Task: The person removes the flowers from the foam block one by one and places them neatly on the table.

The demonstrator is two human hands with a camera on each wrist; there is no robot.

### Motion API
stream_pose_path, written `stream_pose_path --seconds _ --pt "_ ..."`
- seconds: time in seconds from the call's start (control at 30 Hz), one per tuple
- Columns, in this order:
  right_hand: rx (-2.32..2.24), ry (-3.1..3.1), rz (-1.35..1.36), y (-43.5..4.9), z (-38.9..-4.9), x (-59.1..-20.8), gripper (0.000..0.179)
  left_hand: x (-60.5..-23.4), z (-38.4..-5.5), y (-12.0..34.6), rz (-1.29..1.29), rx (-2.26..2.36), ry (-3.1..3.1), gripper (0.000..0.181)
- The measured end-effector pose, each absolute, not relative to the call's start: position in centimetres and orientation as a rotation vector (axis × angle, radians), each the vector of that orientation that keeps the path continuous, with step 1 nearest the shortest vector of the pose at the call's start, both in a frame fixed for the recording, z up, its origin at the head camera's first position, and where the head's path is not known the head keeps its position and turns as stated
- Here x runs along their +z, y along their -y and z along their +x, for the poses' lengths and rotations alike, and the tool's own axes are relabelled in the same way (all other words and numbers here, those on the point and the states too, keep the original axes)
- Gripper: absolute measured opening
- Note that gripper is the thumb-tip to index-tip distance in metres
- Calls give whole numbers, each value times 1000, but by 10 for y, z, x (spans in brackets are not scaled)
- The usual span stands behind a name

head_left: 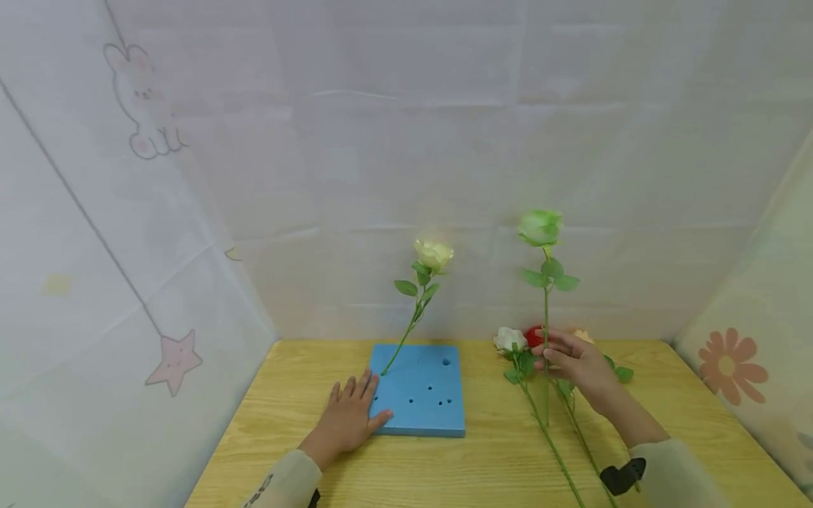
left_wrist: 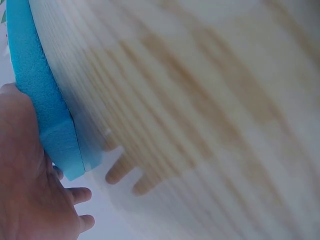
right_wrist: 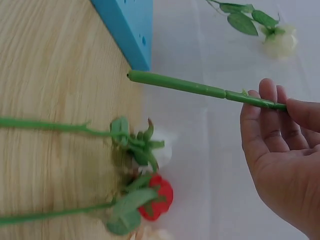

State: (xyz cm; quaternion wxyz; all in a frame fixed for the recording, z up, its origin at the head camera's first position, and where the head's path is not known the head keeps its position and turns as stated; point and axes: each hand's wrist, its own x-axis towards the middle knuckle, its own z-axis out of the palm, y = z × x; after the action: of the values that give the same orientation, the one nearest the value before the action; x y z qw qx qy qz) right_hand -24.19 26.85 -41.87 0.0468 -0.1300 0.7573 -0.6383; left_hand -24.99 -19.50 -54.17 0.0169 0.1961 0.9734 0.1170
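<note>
My right hand (head_left: pixel 574 367) pinches the stem of a green artificial rose (head_left: pixel 540 228) between thumb and fingers, holding it upright. In the right wrist view the lower stem (right_wrist: pixel 175 84) juts out past the fingertips, its cut end near the blue block's corner. My left hand (head_left: pixel 349 416) lies with spread fingers over the left edge of a blue foam block (head_left: pixel 419 374) dotted with several holes. A pale yellow rose (head_left: pixel 434 255) stands in the block's upper left hole, leaning right.
On the wooden table (head_left: pixel 508 473), right of the block, lie a white rose (head_left: pixel 510 340), a red rose (right_wrist: pixel 159 197) and a peach rose (head_left: pixel 582 336), stems toward me. Patterned cloth (head_left: pixel 394 155) hangs behind and at both sides.
</note>
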Motion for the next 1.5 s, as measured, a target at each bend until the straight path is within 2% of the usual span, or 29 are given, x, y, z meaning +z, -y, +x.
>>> stream_pose_path --seconds 0.2,0.47,0.73,0.9,1.03,1.23,1.5 --pt "-1912 -2320 -379 -302 -237 -421 64 -541 -252 195 588 345 -3017 90" --pt "-1890 -2316 -328 -335 -226 -418 54 -541 -254 194 570 329 -3012 91" --pt "-1742 -2377 -224 -360 -220 -423 70 -538 -247 195 515 312 -2983 89" --pt "-1712 -2360 -220 -381 -217 -431 71 -541 -245 195 533 326 -2993 89" --pt "-1737 -2310 -239 -400 -217 -441 63 -545 -247 195 541 324 -3008 88" --pt "-1799 -2158 -283 -429 -215 -454 40 -545 -253 195 554 285 -3026 89" --pt "-1831 -1959 -301 -455 -213 -464 43 -540 -251 192 560 291 -3028 88"
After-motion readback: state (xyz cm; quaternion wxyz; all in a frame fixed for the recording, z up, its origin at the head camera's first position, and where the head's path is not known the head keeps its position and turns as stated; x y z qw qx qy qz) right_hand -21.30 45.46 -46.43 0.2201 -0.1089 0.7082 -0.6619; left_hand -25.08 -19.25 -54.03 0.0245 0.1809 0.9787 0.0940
